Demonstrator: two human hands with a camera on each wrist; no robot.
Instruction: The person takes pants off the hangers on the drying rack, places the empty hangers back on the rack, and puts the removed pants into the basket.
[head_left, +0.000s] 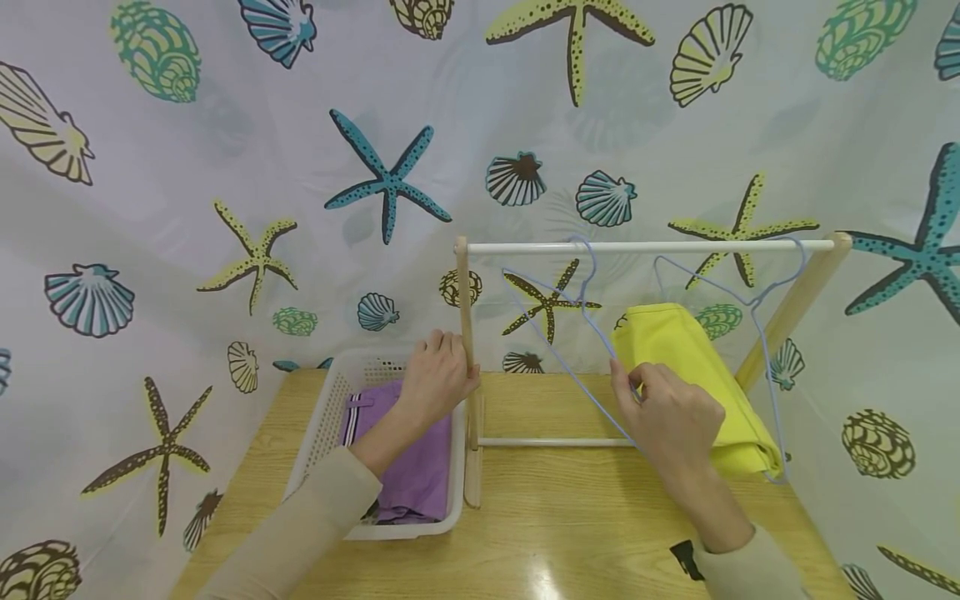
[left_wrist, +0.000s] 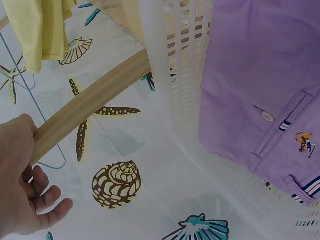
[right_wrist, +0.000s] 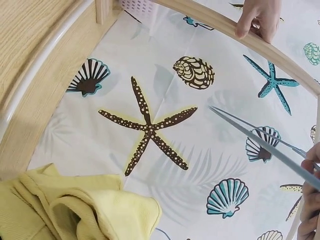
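My left hand (head_left: pixel 437 379) grips the left wooden post (left_wrist: pixel 90 102) of a small clothes rack, thumb and fingers on either side. With the thumb and fingers of my right hand (head_left: pixel 671 417) I pinch a light-blue wire hanger (right_wrist: pixel 270 151), whose hook is at the white top rail (head_left: pixel 675 247). This hanger bears no garment. To its right, a folded yellow garment (head_left: pixel 675 342) hangs on another blue hanger (head_left: pixel 767 350). The right hand partly covers the yellow cloth in the head view.
Left of the rack stands a white perforated basket (head_left: pixel 318 433) with folded purple pants (head_left: pixel 420 479) in it, partly behind my left arm. A lower white bar (head_left: pixel 555 442) joins the rack's sides near the wooden table (head_left: pixel 562 517). A shell-and-starfish curtain (head_left: pixel 450 67) surrounds the table.
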